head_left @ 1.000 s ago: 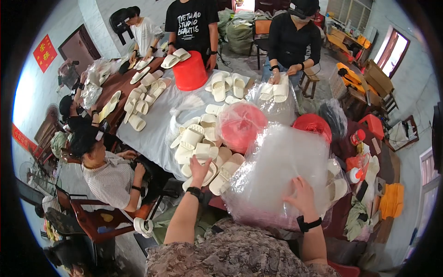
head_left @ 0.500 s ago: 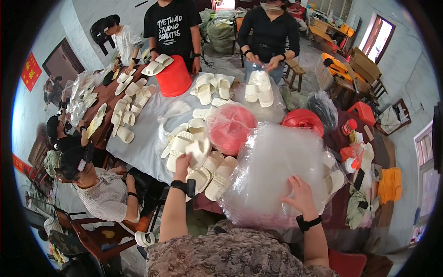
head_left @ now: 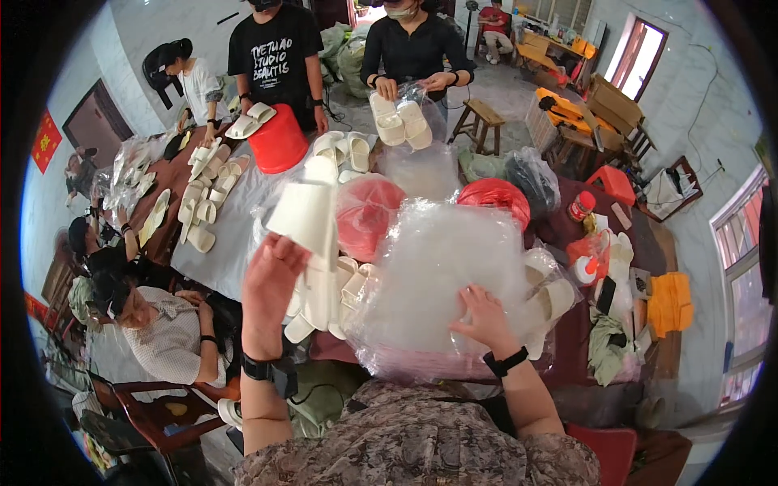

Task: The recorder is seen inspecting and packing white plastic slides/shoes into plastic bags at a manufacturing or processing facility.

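A cream-white slipper (head_left: 321,279) is held up off the table by my left hand (head_left: 275,283), its fingers curled against the slipper's side and strap. Whether a second slipper is in the same grip I cannot tell. My right hand (head_left: 485,320) rests open on a stack of clear plastic bags (head_left: 454,243), fingers apart. Just behind the raised slipper are more cream slippers (head_left: 352,283), partly covered by it. To the right of the stack lie bagged slippers (head_left: 547,304).
Beyond the stack stand a red plastic-wrapped bundle (head_left: 369,215), another red bundle (head_left: 496,201) and a red bucket (head_left: 277,139). Rows of slippers (head_left: 198,202) line the left. Across the table a person bags a pair of slippers (head_left: 401,121). Bottles (head_left: 583,270) sit at right.
My left hand has lifted the slipper from the pile toward me. My right hand stays on the bag stack. The person opposite has raised a pair of slippers in a bag; the view has shifted.
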Demonstrator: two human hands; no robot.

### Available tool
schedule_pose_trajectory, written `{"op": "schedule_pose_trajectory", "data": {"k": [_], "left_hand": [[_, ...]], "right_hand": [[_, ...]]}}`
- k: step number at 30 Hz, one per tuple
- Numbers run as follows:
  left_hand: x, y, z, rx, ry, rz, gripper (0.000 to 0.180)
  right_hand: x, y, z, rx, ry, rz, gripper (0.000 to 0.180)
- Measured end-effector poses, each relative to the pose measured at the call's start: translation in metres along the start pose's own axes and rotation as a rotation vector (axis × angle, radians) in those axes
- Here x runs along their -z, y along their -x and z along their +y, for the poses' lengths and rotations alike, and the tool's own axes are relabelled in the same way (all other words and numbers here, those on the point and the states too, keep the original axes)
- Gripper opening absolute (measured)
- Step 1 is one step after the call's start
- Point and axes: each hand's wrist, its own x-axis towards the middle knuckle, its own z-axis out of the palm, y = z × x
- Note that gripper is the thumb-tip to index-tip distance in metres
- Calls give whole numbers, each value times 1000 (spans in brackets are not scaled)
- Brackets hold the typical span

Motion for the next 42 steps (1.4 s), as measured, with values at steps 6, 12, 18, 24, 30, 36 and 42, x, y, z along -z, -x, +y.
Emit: {"op": "schedule_pose_trajectory", "data": {"k": [6, 12, 18, 24, 30, 36, 42], "left_hand": [[-118, 11, -59, 141, 77, -267, 69], [-151, 10, -166, 242, 64, -329, 69], [-127, 27, -222, 526, -194, -152, 68], [-57, 69, -228, -142, -1409, -269, 81], [-48, 85, -229, 118, -1422, -291, 99], [-49, 85, -227, 113, -1435, -242, 99], [-50, 67, -237, -17, -1605, -131, 73]], "right_hand": [[6, 0, 1, -7, -32, 3, 83], [-9, -4, 14, 19, -122, 51, 74], [-28, 0, 48, 88, -151, 25, 77], [-23, 4, 51, 51, -280, 33, 81], [-26, 1, 80, -49, -1014, 32, 76], [23, 20, 38, -164, -742, 638, 74], [39, 44, 40, 237, -240, 436, 55]]}}
